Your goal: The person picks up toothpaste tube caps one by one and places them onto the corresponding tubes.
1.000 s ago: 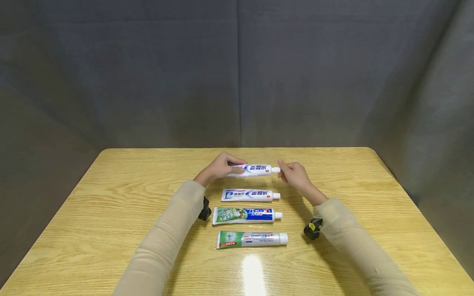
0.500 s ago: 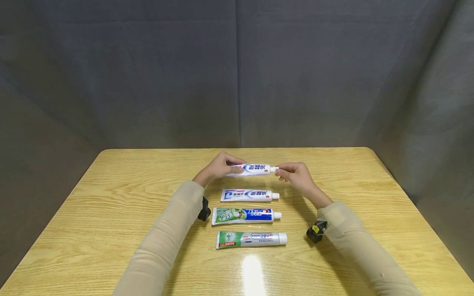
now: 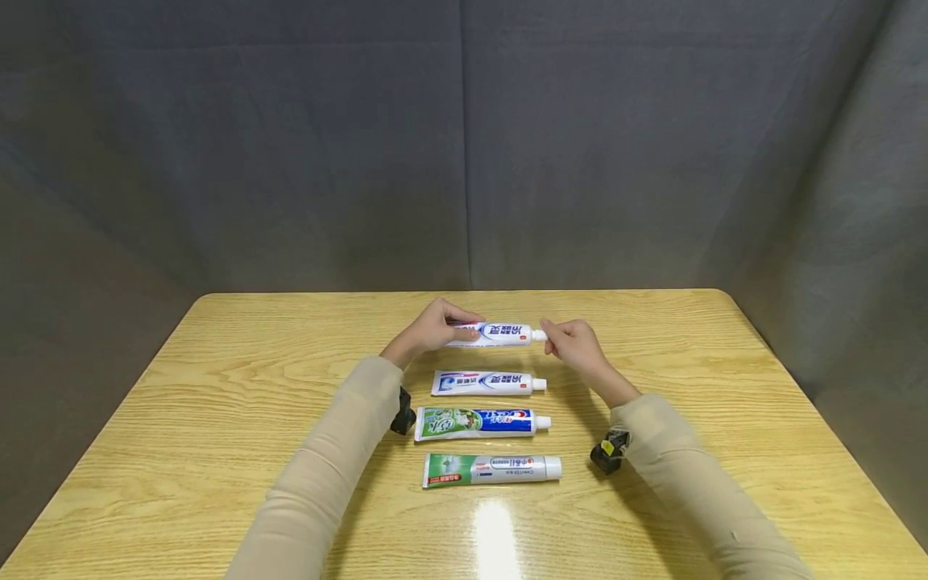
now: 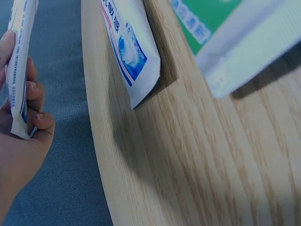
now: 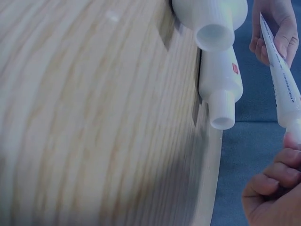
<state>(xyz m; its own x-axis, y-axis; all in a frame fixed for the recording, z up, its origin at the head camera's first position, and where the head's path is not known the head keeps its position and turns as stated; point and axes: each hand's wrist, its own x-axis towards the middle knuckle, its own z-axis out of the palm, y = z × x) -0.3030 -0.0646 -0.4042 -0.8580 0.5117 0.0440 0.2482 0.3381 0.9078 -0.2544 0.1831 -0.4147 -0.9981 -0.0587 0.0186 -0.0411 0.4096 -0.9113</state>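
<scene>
My left hand (image 3: 429, 327) holds a white and blue toothpaste tube (image 3: 505, 334) level near the table's far edge, its thumb on the near side and fingers behind. The tube's crimped end lies inside that palm in the left wrist view. From the opposite side, my right hand (image 3: 577, 346) pinches the white cap (image 3: 538, 335) between thumb and fingers; in the right wrist view its other fingers (image 5: 284, 174) are curled. A matching toothpaste tube (image 3: 487, 383) lies just nearer on the table, its cap also pointing right.
Nearer still lie a green and blue toothpaste tube (image 3: 482, 423) and a green and silver toothpaste tube (image 3: 493, 470), roughly parallel, caps to the right. All rest on a wood-grain table (image 3: 217, 451). A dark grey curtain (image 3: 326, 161) hangs behind its far edge.
My right hand first moves left over the cap, then turns at the wrist and draws slightly back right, its fingers still at the cap. The left hand and its tube stay nearly still.
</scene>
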